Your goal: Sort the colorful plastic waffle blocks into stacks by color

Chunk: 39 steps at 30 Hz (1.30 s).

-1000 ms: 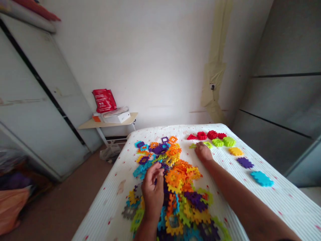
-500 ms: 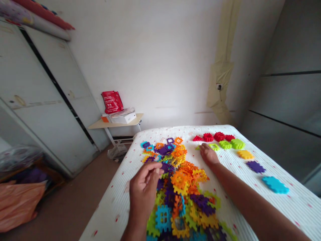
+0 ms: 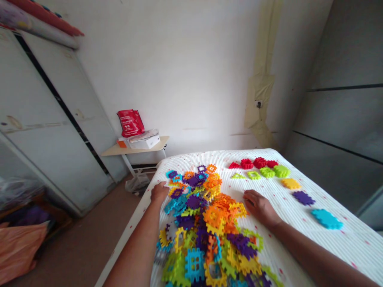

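1. The pile of notched plastic tiles in orange, purple, yellow, blue and green (image 3: 214,217) lies on the white ribbed sheet with small red marks (image 3: 227,187), its long axis running from the middle of the frame to the bottom edge.
2. The right hand (image 3: 261,206) lies right of centre, palm down, fingers loosely bent. The pile is to its left, with the yellow hollow tile (image 3: 238,209) just beside the fingertips. I cannot tell whether anything is under the fingers.
3. The left hand (image 3: 160,192) is left of centre, beside the pile's far end, the flat purple tile (image 3: 177,193) near it on the right. Its fingers are partly hidden, so I cannot tell whether it grips anything. The right hand is nearer the orange middle of the pile.
4. Right of the pile's far end are the red notched tiles (image 3: 247,164) and, below them, the lime-green notched tiles (image 3: 267,172), both well apart from the pile.
5. At left centre, the red plastic bag (image 3: 130,123) bears white printing too blurred to read; the white box (image 3: 144,142) has a small dark mark, also illegible.
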### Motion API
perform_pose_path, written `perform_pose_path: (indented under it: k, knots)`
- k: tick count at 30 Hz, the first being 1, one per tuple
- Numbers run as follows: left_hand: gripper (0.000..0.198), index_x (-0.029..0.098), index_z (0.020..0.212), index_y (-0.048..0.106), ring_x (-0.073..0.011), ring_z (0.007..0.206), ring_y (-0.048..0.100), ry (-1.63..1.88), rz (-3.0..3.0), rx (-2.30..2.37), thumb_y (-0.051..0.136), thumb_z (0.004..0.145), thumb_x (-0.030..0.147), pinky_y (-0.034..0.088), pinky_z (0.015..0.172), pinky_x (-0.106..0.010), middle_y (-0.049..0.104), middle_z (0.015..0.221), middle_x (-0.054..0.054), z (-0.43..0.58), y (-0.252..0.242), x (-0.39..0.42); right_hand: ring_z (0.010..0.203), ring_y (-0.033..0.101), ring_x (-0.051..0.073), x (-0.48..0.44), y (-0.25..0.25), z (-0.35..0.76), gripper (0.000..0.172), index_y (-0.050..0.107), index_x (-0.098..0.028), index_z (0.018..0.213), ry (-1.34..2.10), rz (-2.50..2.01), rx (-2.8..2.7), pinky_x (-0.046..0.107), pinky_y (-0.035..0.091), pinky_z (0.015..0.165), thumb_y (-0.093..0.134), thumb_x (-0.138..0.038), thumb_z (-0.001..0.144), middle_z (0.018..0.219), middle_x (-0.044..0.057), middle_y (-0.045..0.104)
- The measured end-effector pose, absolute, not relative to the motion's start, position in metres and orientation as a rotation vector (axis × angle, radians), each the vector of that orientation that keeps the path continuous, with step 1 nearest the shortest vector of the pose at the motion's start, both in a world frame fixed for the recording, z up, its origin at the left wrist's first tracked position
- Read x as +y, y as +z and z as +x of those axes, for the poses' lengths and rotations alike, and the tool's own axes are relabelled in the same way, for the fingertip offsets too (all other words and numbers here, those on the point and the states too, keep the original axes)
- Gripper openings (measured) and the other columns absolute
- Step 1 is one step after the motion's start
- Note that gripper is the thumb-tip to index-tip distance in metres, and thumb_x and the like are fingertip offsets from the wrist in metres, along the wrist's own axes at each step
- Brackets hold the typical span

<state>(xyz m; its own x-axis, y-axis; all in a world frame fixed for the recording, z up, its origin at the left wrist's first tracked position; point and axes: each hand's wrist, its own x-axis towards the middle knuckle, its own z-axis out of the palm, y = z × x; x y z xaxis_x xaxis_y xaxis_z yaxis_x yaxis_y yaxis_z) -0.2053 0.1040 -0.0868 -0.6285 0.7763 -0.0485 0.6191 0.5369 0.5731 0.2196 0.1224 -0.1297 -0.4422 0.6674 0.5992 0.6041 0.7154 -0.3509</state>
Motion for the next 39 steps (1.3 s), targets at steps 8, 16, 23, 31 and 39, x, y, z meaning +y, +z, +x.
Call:
perform_pose_path:
  k: [8,16,23,31,39]
  knots:
    - [0.034,0.018,0.116,0.055,-0.0213,0.102,0.058,0.527,1.218,2.534,0.057,0.086,0.034,0.050,0.084,-0.041,0.058,0.117,-0.008,-0.209,-0.092,0.116,0.073,0.057,0.016,0.121,-0.120,0.214,0.024,0.059,-0.019,0.072,0.175,-1.022,-2.214,0.027,0.047,0.068,0.039,-0.017,0.085,0.077,0.007,0.061]
    - [0.035,0.017,0.117,0.055,-0.0211,0.100,0.059,0.557,1.379,2.428,0.056,0.087,0.035,0.051,0.083,-0.041,0.057,0.117,-0.009,-0.210,-0.094,0.107,0.073,0.055,0.017,0.123,-0.125,0.214,0.024,0.058,-0.019,0.071,0.203,-1.072,-2.224,0.028,0.045,0.069,0.038,-0.018,0.085,0.075,0.006,0.060]
    - [0.035,0.017,0.117,0.055,-0.0211,0.100,0.059,0.616,1.462,2.374,0.056,0.087,0.034,0.051,0.083,-0.041,0.057,0.117,-0.009,-0.206,-0.092,0.109,0.071,0.054,0.016,0.123,-0.125,0.213,0.024,0.056,-0.019,0.069,0.173,-1.087,-2.230,0.027,0.043,0.066,0.038,-0.017,0.085,0.072,0.005,0.058]
    - [0.032,0.014,0.111,0.058,-0.0200,0.095,0.060,0.641,1.597,2.312,0.056,0.087,0.035,0.052,0.080,-0.039,0.061,0.111,-0.007,-0.214,-0.093,0.094,0.071,0.055,0.015,0.124,-0.125,0.212,0.025,0.055,-0.019,0.068,0.170,-1.082,-2.226,0.025,0.042,0.067,0.038,-0.016,0.086,0.073,0.005,0.057]
    - [0.012,0.015,0.082,0.067,-0.0171,0.086,0.061,0.637,1.831,2.352,0.060,0.080,0.025,0.047,0.081,-0.033,0.067,0.087,-0.004,-0.226,-0.076,0.079,0.071,0.054,0.016,0.124,-0.125,0.213,0.025,0.056,-0.018,0.067,0.152,-1.081,-2.244,0.026,0.042,0.066,0.037,-0.015,0.084,0.072,0.005,0.058]
